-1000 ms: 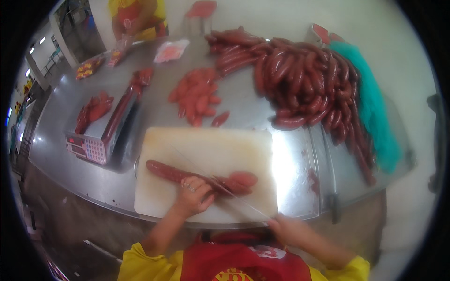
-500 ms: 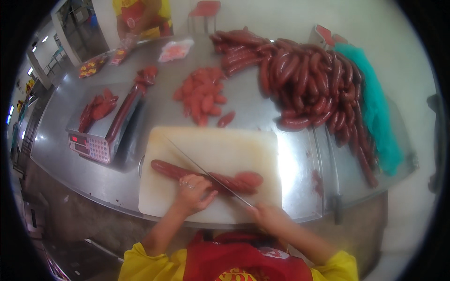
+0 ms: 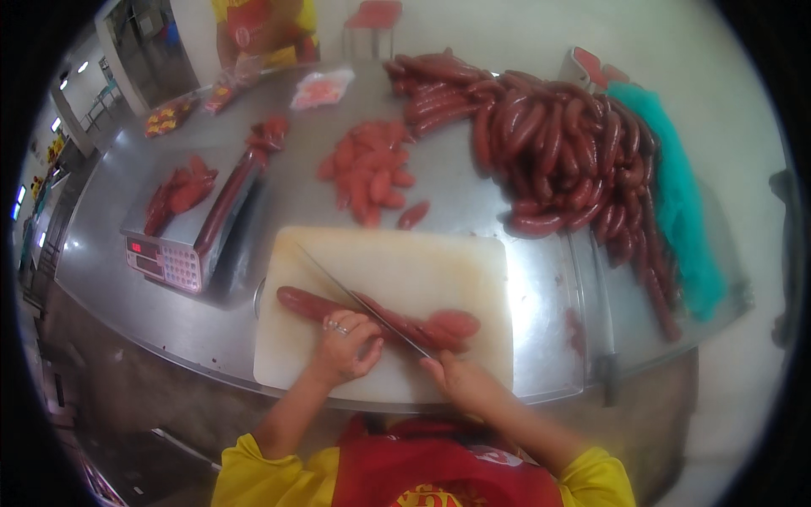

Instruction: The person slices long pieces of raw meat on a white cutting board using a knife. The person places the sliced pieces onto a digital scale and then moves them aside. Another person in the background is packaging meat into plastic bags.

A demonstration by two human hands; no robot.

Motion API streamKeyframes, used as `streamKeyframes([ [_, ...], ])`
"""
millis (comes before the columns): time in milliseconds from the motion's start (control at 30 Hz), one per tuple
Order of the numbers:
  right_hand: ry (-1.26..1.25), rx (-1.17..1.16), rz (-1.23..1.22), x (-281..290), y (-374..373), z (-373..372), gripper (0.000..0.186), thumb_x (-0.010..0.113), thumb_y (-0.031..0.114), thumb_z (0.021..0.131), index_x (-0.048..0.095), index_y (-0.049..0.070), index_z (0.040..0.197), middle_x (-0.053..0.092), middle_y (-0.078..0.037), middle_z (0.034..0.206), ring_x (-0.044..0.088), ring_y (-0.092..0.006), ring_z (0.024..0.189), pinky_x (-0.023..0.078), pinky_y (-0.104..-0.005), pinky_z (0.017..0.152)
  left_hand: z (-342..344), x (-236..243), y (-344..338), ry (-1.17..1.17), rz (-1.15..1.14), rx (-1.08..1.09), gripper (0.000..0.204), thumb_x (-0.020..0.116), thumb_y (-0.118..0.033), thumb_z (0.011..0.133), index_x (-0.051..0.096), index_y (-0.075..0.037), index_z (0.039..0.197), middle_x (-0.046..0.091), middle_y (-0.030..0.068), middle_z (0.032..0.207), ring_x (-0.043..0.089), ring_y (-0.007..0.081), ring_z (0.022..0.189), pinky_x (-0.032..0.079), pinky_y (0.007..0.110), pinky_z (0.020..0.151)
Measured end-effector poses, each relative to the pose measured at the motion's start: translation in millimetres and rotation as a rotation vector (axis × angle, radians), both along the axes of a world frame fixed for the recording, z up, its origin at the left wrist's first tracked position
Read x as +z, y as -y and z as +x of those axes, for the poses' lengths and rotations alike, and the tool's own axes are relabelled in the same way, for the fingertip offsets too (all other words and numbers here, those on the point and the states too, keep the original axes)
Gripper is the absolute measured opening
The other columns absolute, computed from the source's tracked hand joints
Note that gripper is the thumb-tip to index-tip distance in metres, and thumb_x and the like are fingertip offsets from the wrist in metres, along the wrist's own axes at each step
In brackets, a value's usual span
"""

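A long dark-red sausage [image 3: 302, 303] lies across the white cutting board [image 3: 422, 258] in front of me. My left hand [image 3: 346, 345] curls its fingers over the sausage's near side and presses it to the board. The long knife [image 3: 334, 279] is in the grip of my right hand [image 3: 466, 382], its blade slanting across the sausage just right of my left fingers, tip toward the board's far left corner. Right of the blade rest cut pieces [image 3: 454, 324], one showing a paler red face. How deep the edge sits is hard to make out.
Beyond the board are a pile of slanted slices [image 3: 367, 169] and a larger heap of sausages [image 3: 549, 144] beside green plastic [image 3: 676, 203]. Left stands a scale [image 3: 173, 264] bearing sausage pieces. A second knife [image 3: 606, 372] lies right. A co-worker [image 3: 266, 29] stands across the table.
My right hand has slid forward and left with the knife, bringing it nearer the sausage. My left hand keeps nearly the same place on the sausage. The whole view has shifted slightly.
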State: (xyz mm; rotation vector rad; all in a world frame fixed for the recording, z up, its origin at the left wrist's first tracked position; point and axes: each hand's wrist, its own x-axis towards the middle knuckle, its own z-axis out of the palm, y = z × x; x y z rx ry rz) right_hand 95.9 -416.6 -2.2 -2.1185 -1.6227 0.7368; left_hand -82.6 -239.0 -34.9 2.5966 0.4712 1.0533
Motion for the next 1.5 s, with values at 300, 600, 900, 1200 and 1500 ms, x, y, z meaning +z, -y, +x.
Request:
streamKeyframes([
  [300,0.016,-0.067,-0.325,76,91,14,0.048,0.045,0.046,0.096,0.052,0.0,0.086,0.061,-0.025,0.064,0.061,-0.0467,0.06,0.049,-0.0552,0.055,-11,-5,-8,0.006,-0.031,0.051,0.027,0.074,-0.011,0.063,0.059,-0.01,0.086,0.056,0.0084,0.09,0.052,0.0294,0.088,0.042,0.04,0.078],
  [600,0.012,-0.062,-0.132,7,-7,-14,0.045,0.046,0.044,0.097,0.051,0.0,0.087,0.061,-0.026,0.065,0.061,-0.0468,0.064,0.049,-0.0535,0.055,-21,-2,-15,0.042,0.012,0.057,0.025,0.073,-0.01,0.063,0.059,-0.009,0.084,0.057,0.0079,0.087,0.053,0.0292,0.085,0.043,0.04,0.076],
  [900,0.082,-0.048,-0.376,86,78,-1,0.046,0.05,0.043,0.096,0.05,-0.001,0.081,0.06,-0.024,0.06,0.061,-0.0447,0.057,0.049,-0.0519,0.051,-27,-6,-20,-0.024,-0.046,0.122,0.025,0.072,-0.014,0.063,0.058,-0.01,0.084,0.057,0.0067,0.091,0.053,0.0281,0.09,0.04,0.041,0.079],
  [1200,0.051,-0.02,0.007,5,-22,-30,0.044,0.048,0.043,0.096,0.05,0.001,0.082,0.059,-0.022,0.057,0.059,-0.0444,0.051,0.048,-0.0498,0.047,-34,-1,-32,0.021,-0.014,0.091,0.025,0.072,-0.013,0.063,0.058,-0.009,0.083,0.055,0.0087,0.089,0.053,0.0303,0.088,0.041,0.042,0.081],
  [1500,0.126,-0.022,-0.268,54,47,-28,0.044,0.052,0.042,0.095,0.05,0.0,0.083,0.06,-0.024,0.06,0.06,-0.0436,0.052,0.048,-0.0513,0.045,-44,-11,-40,-0.052,-0.052,0.117,0.029,0.072,-0.013,0.062,0.058,-0.009,0.087,0.056,0.0088,0.091,0.053,0.03,0.09,0.04,0.043,0.083],
])
